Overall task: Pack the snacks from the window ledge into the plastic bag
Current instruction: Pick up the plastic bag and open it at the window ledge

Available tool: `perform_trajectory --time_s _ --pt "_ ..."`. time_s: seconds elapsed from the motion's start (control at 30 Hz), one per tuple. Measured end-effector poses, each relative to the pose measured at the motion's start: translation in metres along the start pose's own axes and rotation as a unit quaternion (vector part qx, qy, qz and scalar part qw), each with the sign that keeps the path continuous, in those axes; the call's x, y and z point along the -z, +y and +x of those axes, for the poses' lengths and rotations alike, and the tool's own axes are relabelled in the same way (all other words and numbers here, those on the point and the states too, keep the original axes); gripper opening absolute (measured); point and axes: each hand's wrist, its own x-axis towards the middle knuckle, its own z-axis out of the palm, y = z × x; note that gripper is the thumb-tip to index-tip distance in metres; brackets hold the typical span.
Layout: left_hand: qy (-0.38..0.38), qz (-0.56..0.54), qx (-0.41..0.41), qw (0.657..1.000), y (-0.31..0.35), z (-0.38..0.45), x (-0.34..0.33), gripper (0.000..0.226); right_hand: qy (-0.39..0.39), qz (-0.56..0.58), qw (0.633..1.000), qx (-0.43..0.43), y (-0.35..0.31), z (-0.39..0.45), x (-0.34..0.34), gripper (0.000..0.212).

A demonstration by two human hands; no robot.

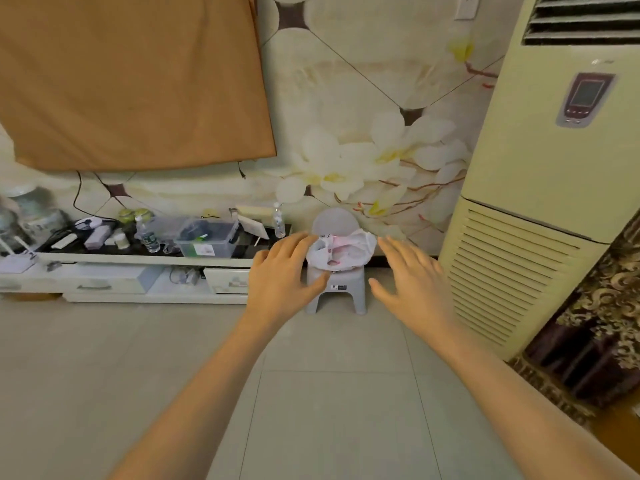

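A white plastic bag with pink showing inside sits on the seat of a small grey plastic chair against the flowered wall. My left hand reaches out in front of the chair's left side, fingers straight and spread, holding nothing. My right hand is stretched out to the right of the bag, fingers also straight and empty. Both hands are nearer to me than the bag; I cannot tell whether either touches it. No window ledge is in view.
A low white TV cabinet on the left carries bottles, a clear storage box and small clutter. A tall cream standing air conditioner is at the right, with a patterned curtain beside it. Grey tiled floor lies below.
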Motion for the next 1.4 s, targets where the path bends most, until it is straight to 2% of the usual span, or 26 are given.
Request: perform_trajectory --time_s 0.3,0.5,0.67,0.97,1.23,1.4 --pt "-0.065 0.000 0.032 0.997 -0.057 0.098 -0.120 0.063 -0.035 -0.003 0.999 0.017 0.066 0.092 -0.111 0.064" --pt "-0.097 0.012 0.036 0.995 -0.075 0.171 -0.206 0.064 -0.054 -0.001 0.998 0.017 0.135 0.156 -0.190 0.066" --pt "-0.133 0.027 0.071 0.988 -0.085 0.229 -0.292 0.066 -0.079 0.015 0.996 0.028 0.206 0.215 -0.275 0.063" --pt "-0.218 0.037 0.145 0.964 -0.101 0.332 -0.421 0.067 -0.181 0.033 0.982 0.047 0.310 0.324 -0.403 0.063" --pt "-0.269 0.011 0.182 0.946 -0.151 0.393 -0.527 0.070 -0.294 0.058 0.952 0.057 0.337 0.384 -0.530 0.060" --pt "-0.328 -0.010 0.175 0.928 -0.192 0.434 -0.624 0.071 -0.354 0.042 0.934 0.038 0.354 0.412 -0.623 0.055"
